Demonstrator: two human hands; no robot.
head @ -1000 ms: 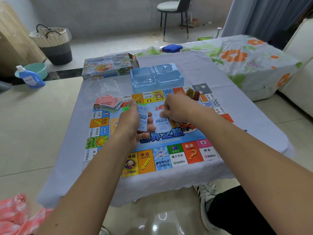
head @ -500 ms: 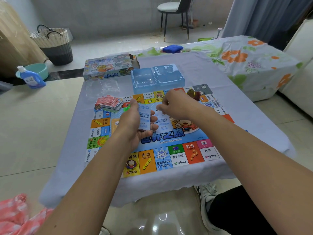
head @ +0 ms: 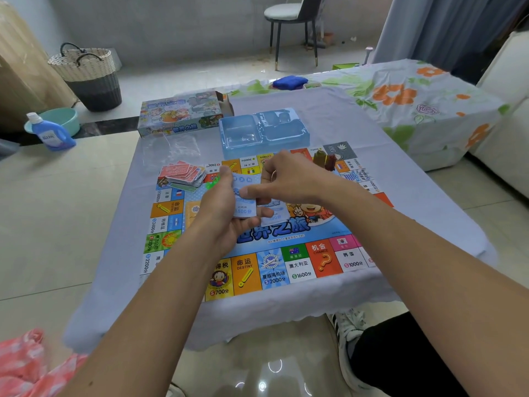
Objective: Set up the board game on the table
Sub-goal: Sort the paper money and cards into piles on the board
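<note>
- Game board (head: 286,262) lies on the counter (head: 400,179).
- Tray (head: 263,133) sits behind the board; box (head: 180,113) left of the tray.
- Card pile (head: 183,174) rests on the board's far-left corner.

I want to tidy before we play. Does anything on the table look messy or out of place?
Yes. The red-backed cards lie in a loose, fanned heap on the far-left corner of the game board, covering some squares. A crumpled clear plastic bag lies on the cloth just beyond them.

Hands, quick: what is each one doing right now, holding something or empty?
Left hand: grips a stack of blue cards.
Right hand: fingers curled, thumb on the top card of that stack; a full pinch cannot be told.
</note>
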